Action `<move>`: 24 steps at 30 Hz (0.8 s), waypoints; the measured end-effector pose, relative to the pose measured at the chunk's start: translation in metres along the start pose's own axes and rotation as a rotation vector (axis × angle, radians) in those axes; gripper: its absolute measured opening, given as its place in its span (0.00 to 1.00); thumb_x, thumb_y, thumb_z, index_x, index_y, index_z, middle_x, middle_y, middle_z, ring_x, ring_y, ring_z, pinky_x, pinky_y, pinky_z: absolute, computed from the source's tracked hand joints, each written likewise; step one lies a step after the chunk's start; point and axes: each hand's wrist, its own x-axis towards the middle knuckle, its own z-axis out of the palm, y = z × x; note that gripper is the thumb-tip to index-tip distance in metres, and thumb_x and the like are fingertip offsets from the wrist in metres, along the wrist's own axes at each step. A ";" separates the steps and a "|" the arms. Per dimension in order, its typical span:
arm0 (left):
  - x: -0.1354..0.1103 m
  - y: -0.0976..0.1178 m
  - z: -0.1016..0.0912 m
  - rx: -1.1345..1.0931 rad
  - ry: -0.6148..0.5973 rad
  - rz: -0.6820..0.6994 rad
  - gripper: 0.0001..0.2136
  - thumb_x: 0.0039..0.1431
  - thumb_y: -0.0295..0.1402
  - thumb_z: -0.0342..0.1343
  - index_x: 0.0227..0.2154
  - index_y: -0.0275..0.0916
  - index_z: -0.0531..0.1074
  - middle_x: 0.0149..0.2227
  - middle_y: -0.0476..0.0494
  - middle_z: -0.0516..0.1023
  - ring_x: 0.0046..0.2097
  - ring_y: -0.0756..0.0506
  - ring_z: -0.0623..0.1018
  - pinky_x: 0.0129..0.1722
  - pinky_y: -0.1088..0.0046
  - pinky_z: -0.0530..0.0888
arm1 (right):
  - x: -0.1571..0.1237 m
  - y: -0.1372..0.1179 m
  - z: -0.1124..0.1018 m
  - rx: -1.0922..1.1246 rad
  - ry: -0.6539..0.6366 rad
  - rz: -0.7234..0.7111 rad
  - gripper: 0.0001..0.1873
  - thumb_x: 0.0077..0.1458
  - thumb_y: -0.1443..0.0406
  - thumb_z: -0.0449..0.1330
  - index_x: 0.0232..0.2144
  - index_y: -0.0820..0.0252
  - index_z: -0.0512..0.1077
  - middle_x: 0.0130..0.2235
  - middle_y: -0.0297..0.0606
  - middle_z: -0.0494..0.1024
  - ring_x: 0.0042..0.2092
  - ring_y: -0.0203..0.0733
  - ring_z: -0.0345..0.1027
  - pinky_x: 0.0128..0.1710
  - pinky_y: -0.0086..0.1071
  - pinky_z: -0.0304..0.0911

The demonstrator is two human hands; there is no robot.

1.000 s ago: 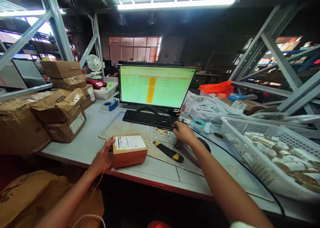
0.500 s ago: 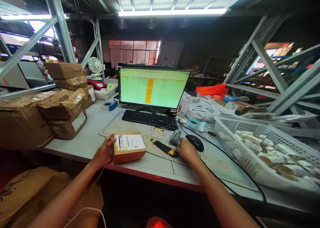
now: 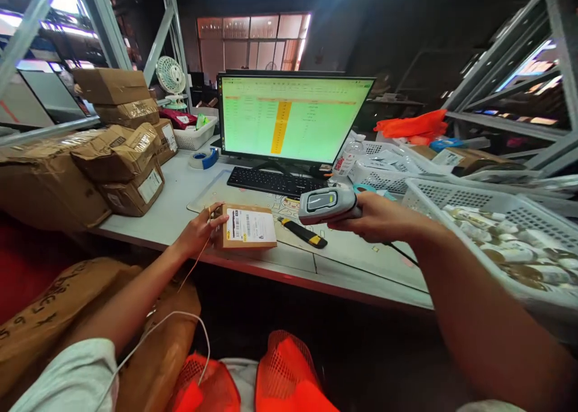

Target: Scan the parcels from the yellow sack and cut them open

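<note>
The right hand (image 3: 383,218) is closed around a scanner (image 3: 329,206), held up just beside the box (image 3: 246,227), not yet over its upturned label (image 3: 251,225). The box sits on the surface (image 3: 370,261), steadied by the open left hand (image 3: 201,231).

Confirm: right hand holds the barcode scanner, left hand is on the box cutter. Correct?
No: the head view shows the left hand on the labelled cardboard parcel, not the box cutter, which lies apart on the desk mat. The right hand does hold the barcode scanner.
</note>
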 end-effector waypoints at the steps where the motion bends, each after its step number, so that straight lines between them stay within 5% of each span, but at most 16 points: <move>1: 0.001 0.001 -0.001 -0.006 0.001 -0.003 0.39 0.48 0.14 0.60 0.64 0.48 0.61 0.72 0.33 0.55 0.70 0.32 0.66 0.61 0.50 0.75 | -0.001 -0.011 -0.002 -0.003 -0.031 -0.018 0.26 0.51 0.47 0.68 0.44 0.60 0.82 0.26 0.33 0.76 0.23 0.36 0.64 0.20 0.27 0.58; 7: 0.004 0.005 -0.006 0.007 0.014 0.073 0.39 0.49 0.14 0.58 0.64 0.47 0.62 0.73 0.33 0.53 0.70 0.32 0.65 0.60 0.51 0.76 | 0.010 -0.052 0.006 -0.030 -0.081 -0.182 0.19 0.50 0.50 0.70 0.39 0.54 0.84 0.33 0.33 0.82 0.36 0.44 0.75 0.33 0.29 0.69; 11: 0.007 0.006 -0.007 0.014 0.000 0.062 0.36 0.51 0.14 0.57 0.63 0.46 0.63 0.73 0.33 0.54 0.69 0.33 0.66 0.61 0.51 0.74 | 0.018 -0.061 0.007 -0.088 -0.077 -0.191 0.13 0.50 0.55 0.69 0.35 0.54 0.84 0.31 0.31 0.82 0.35 0.43 0.76 0.32 0.28 0.68; 15: 0.005 0.005 -0.006 0.025 -0.030 0.026 0.39 0.49 0.15 0.58 0.64 0.47 0.61 0.73 0.33 0.54 0.70 0.32 0.66 0.61 0.51 0.75 | 0.019 -0.061 0.006 -0.035 -0.113 -0.218 0.16 0.51 0.57 0.68 0.43 0.52 0.84 0.36 0.30 0.84 0.41 0.46 0.78 0.38 0.30 0.70; 19: -0.006 0.002 0.000 -0.049 0.028 -0.002 0.45 0.46 0.15 0.57 0.68 0.48 0.54 0.72 0.32 0.55 0.70 0.32 0.65 0.61 0.50 0.75 | 0.024 -0.023 0.018 -0.025 -0.008 -0.167 0.18 0.55 0.56 0.65 0.48 0.53 0.81 0.44 0.32 0.85 0.45 0.48 0.78 0.44 0.33 0.70; 24: -0.014 -0.007 0.016 -0.234 0.166 -0.151 0.42 0.52 0.24 0.60 0.69 0.45 0.50 0.72 0.30 0.52 0.73 0.32 0.58 0.68 0.45 0.65 | 0.041 0.072 0.058 -0.334 0.246 0.209 0.16 0.62 0.59 0.59 0.45 0.62 0.78 0.40 0.44 0.84 0.43 0.52 0.78 0.41 0.36 0.67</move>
